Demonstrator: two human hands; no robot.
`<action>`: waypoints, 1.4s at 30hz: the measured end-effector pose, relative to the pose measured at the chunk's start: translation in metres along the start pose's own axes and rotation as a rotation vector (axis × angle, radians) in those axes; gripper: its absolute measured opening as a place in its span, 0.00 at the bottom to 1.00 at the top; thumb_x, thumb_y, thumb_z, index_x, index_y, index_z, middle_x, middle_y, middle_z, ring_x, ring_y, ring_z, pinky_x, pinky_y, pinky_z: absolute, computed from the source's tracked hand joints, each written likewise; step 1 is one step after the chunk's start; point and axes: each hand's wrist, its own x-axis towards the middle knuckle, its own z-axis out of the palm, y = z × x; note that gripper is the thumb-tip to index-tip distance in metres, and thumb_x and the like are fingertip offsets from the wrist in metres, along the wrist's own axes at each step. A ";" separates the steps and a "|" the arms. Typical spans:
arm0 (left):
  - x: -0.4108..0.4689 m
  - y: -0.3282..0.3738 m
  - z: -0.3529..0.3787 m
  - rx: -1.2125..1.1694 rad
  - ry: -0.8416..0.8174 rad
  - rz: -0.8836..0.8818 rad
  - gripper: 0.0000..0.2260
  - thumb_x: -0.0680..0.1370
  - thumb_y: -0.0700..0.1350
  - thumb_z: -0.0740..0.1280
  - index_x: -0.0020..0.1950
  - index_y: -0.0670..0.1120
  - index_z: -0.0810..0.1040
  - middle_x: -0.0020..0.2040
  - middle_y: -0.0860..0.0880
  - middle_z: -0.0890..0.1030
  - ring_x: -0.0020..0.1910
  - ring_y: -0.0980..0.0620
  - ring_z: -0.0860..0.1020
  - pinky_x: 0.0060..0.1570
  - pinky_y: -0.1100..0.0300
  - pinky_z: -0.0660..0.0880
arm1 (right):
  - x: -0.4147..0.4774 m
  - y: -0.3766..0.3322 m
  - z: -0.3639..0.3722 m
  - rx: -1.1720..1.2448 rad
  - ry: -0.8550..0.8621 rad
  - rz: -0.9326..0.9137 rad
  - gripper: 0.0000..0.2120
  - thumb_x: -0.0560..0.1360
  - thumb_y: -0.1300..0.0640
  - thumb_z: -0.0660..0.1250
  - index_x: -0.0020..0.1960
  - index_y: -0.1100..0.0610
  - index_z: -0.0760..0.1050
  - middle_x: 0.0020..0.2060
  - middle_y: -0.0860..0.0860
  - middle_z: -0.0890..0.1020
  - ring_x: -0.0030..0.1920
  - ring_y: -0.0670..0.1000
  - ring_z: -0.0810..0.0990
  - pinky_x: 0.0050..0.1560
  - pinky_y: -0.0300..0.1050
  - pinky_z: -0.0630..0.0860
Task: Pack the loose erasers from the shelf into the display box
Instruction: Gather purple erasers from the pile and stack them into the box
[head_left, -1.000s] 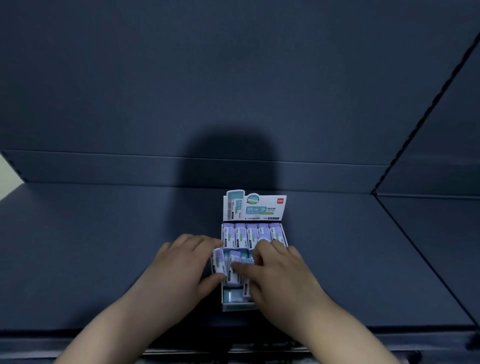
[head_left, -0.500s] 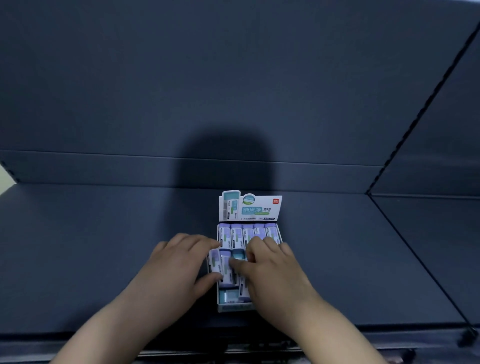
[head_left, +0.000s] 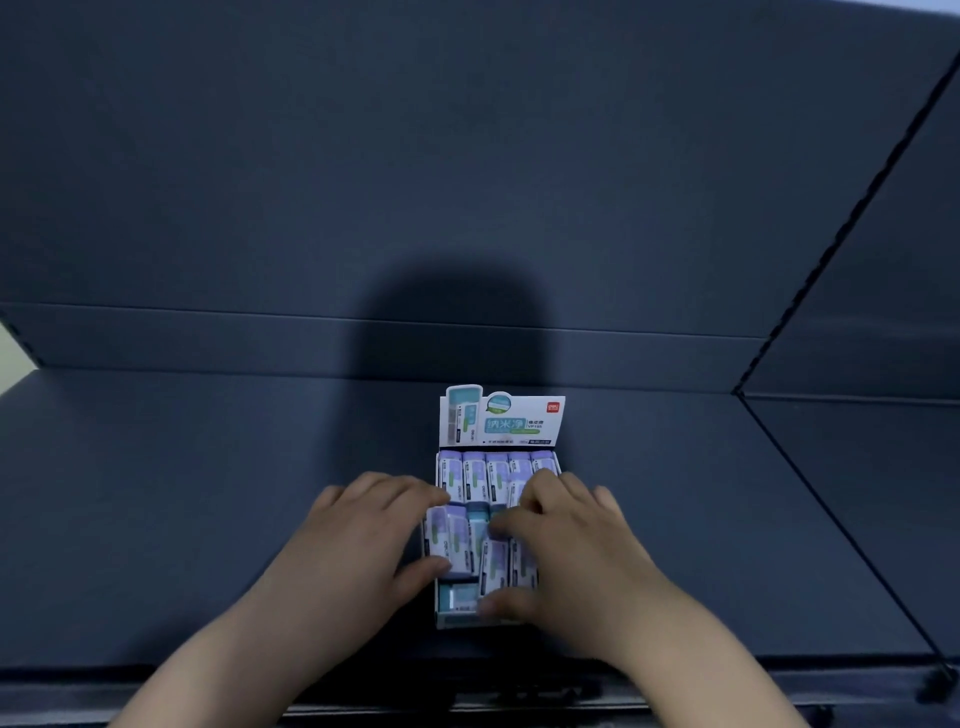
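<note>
The white display box (head_left: 453, 621) stands near the shelf's front edge, and its printed header card (head_left: 501, 422) is upright at the back. A back row of purple-and-white erasers (head_left: 475, 475) fills the box. A front row of erasers (head_left: 458, 540) stands uneven, some tilted. My left hand (head_left: 358, 545) holds the left end of that row, with fingers above and thumb below. My right hand (head_left: 576, 551) holds the right end, its forefinger lying across the erasers and its thumb at the box's front wall. It hides the box's right side.
The dark blue shelf (head_left: 208, 519) stretches to both sides of the box, with a back wall (head_left: 467, 182) behind it. A side panel (head_left: 883, 291) rises at the right. The shelf's front edge (head_left: 831, 670) runs just below my wrists.
Both hands stay on the front row of erasers. My right thumb has come down to the box's front wall, and the erasers have shifted slightly under my fingers.
</note>
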 end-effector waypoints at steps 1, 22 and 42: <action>-0.001 -0.001 0.000 -0.003 0.000 -0.003 0.19 0.68 0.63 0.57 0.56 0.57 0.71 0.49 0.60 0.79 0.50 0.60 0.69 0.40 0.63 0.68 | 0.001 0.001 -0.001 0.008 -0.003 -0.004 0.29 0.67 0.33 0.65 0.65 0.43 0.68 0.51 0.44 0.63 0.59 0.47 0.62 0.58 0.43 0.56; -0.006 0.001 0.005 -0.056 -0.031 -0.010 0.19 0.69 0.62 0.57 0.56 0.58 0.71 0.50 0.62 0.79 0.49 0.61 0.71 0.40 0.65 0.69 | 0.016 0.026 -0.012 -0.036 0.072 0.140 0.37 0.62 0.31 0.68 0.67 0.42 0.64 0.58 0.44 0.66 0.61 0.48 0.64 0.62 0.44 0.60; -0.002 0.001 0.005 -0.013 -0.015 0.008 0.19 0.69 0.63 0.56 0.56 0.59 0.70 0.50 0.61 0.79 0.50 0.59 0.69 0.38 0.65 0.70 | 0.029 0.034 -0.004 0.340 0.161 0.148 0.22 0.65 0.35 0.69 0.57 0.40 0.76 0.47 0.40 0.70 0.55 0.43 0.68 0.61 0.42 0.66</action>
